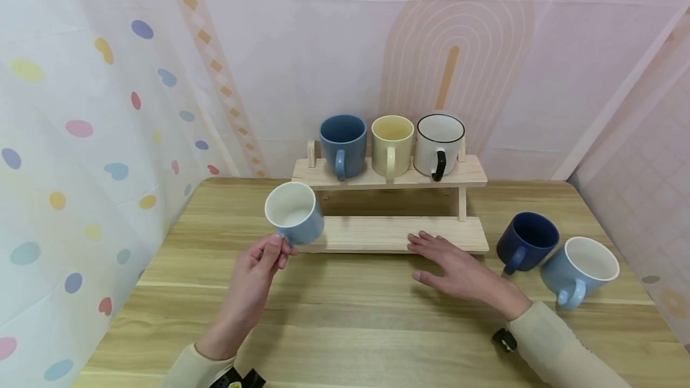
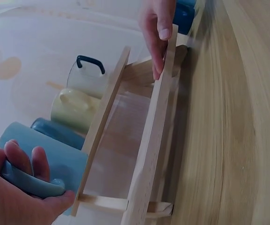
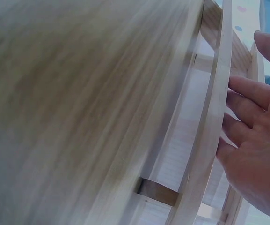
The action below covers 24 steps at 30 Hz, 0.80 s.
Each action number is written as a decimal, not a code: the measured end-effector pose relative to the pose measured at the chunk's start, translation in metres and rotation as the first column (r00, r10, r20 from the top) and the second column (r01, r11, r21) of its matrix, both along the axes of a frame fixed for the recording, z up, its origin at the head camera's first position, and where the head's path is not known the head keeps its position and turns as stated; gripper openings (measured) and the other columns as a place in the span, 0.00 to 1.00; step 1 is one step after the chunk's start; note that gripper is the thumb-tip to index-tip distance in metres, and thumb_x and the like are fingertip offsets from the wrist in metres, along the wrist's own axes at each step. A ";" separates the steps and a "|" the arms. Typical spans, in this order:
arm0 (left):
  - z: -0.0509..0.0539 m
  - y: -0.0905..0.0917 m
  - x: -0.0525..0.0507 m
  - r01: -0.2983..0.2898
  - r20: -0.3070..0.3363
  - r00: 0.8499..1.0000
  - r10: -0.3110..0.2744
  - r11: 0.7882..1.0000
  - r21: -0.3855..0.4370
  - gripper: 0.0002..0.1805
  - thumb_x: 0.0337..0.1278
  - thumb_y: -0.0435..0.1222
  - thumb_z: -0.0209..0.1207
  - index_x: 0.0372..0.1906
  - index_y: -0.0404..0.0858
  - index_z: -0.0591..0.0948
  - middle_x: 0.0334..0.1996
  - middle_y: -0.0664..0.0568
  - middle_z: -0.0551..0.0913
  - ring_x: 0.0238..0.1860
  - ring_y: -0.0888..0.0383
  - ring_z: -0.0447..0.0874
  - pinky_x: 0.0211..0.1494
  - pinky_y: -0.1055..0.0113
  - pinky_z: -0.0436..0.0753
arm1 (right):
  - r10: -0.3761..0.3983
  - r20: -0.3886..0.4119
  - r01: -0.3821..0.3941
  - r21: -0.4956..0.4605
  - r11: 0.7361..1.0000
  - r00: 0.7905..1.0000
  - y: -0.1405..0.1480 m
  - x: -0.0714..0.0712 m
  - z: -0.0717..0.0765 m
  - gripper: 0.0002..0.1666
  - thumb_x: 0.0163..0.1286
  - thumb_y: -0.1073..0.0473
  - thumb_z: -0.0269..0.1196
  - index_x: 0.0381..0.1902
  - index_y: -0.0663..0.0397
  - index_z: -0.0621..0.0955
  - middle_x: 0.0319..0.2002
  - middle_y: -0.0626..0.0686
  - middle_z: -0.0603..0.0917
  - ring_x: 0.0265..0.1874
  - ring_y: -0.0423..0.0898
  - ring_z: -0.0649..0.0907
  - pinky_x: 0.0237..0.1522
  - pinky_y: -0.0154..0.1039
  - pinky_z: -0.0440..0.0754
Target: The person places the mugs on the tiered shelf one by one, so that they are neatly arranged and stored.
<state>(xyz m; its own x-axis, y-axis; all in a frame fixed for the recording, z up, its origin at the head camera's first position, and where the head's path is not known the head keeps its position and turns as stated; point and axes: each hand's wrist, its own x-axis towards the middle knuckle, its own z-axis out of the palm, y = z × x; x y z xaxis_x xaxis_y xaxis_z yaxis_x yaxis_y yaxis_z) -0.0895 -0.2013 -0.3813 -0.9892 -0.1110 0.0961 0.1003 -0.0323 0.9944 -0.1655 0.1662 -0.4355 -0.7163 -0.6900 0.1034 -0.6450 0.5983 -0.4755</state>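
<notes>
My left hand (image 1: pixel 257 274) pinches the handle of a light blue mug (image 1: pixel 304 220) with a white inside, held up at the left end of a two-tier wooden rack (image 1: pixel 377 234). In the left wrist view, fingers and thumb curl round that mug's handle (image 2: pixel 32 183). My right hand (image 1: pixel 458 268) rests its fingertips on the front of the lower shelf, right of its middle, fingers extended; the right wrist view shows the fingers (image 3: pixel 247 108) against the shelf edge (image 3: pixel 214 108). On the upper shelf stand a blue mug (image 1: pixel 353 145), a yellow mug (image 1: pixel 401 145) and a white mug with black handle (image 1: pixel 428 151).
To the right of the rack, a dark blue mug (image 1: pixel 530 247) and another light blue mug (image 1: pixel 571 268) stand on the wooden table (image 1: pixel 345 328). Patterned curtains (image 1: pixel 302 64) hang behind and at both sides.
</notes>
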 end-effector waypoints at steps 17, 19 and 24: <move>-0.006 0.025 -0.012 -0.019 0.064 0.998 0.020 1.000 -0.005 0.17 0.82 0.37 0.50 0.34 0.33 0.79 0.28 0.57 0.79 0.37 0.61 0.77 0.51 0.67 0.78 | 0.004 0.002 -0.004 -0.003 1.000 1.000 0.000 -0.001 0.000 0.37 0.78 0.42 0.60 0.73 0.63 0.73 0.77 0.58 0.67 0.78 0.59 0.62 0.77 0.60 0.57; -0.008 0.027 -0.014 -0.017 0.067 0.998 0.017 1.000 0.002 0.17 0.82 0.37 0.50 0.34 0.33 0.79 0.28 0.57 0.79 0.37 0.60 0.77 0.52 0.67 0.78 | 0.004 0.007 -0.004 -0.003 1.000 1.000 0.000 -0.001 0.000 0.37 0.78 0.42 0.60 0.73 0.63 0.73 0.77 0.58 0.67 0.78 0.59 0.62 0.77 0.60 0.57; -0.014 0.031 -0.019 -0.022 0.076 0.997 0.021 1.000 0.012 0.17 0.82 0.36 0.49 0.33 0.34 0.78 0.29 0.56 0.80 0.39 0.60 0.79 0.52 0.68 0.78 | 0.004 0.010 -0.004 -0.002 1.000 1.000 0.000 -0.001 0.001 0.37 0.78 0.43 0.60 0.73 0.63 0.73 0.77 0.58 0.67 0.78 0.59 0.62 0.77 0.60 0.57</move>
<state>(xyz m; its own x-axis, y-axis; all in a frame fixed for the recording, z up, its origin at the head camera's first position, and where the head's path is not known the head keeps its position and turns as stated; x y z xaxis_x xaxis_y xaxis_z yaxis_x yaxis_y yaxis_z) -0.1083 -0.1707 -0.3949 -0.9909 -0.1334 0.0197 0.0257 -0.0433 0.9987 -0.1663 0.1657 -0.4348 -0.7144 -0.6928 0.0982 -0.6429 0.5945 -0.4830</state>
